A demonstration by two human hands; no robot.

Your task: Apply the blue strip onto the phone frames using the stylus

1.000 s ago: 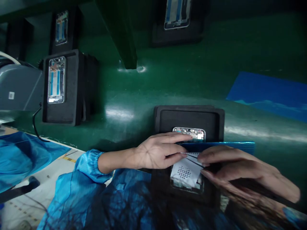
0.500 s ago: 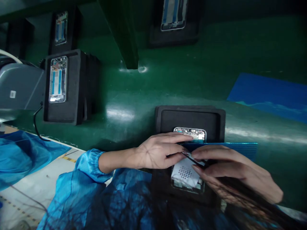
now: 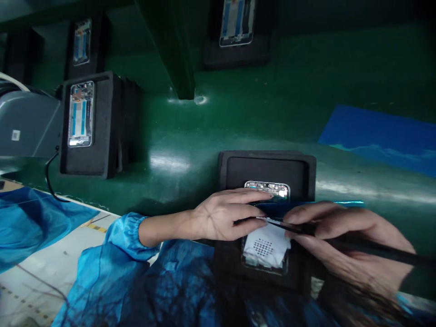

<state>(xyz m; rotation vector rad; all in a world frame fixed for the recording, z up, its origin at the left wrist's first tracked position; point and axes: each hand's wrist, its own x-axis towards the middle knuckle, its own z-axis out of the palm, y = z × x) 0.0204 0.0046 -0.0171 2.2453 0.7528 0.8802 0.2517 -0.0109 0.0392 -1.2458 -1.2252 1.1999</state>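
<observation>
My left hand (image 3: 221, 215) is closed at the fingertips on the left end of a thin blue sheet (image 3: 347, 203), now seen almost edge-on. In my right hand (image 3: 354, 236) is a slim black pair of tweezers (image 3: 306, 228), its tips pointing left at my left thumb and fingertips. Whether the tips grip anything is too small to tell. Below the fingers, a white piece with rows of small holes (image 3: 267, 250) lies over an opened phone (image 3: 267, 186), whose upper end shows its circuit parts. The phone lies in a black tray (image 3: 265, 156); my hands cover its middle.
On the green bench (image 3: 170, 136), another opened phone (image 3: 81, 113) rests on stacked black trays (image 3: 85, 163) at left, beside a grey machine (image 3: 30, 120). More trayed phones (image 3: 237, 22) stand farther back. A green post (image 3: 170, 50) and a blue sheet (image 3: 381, 136) are beyond.
My right hand has turned and shifted slightly right, so the tweezers lie flatter. The blue sheet has tilted from showing its ribbed face to nearly edge-on. My left hand has barely moved.
</observation>
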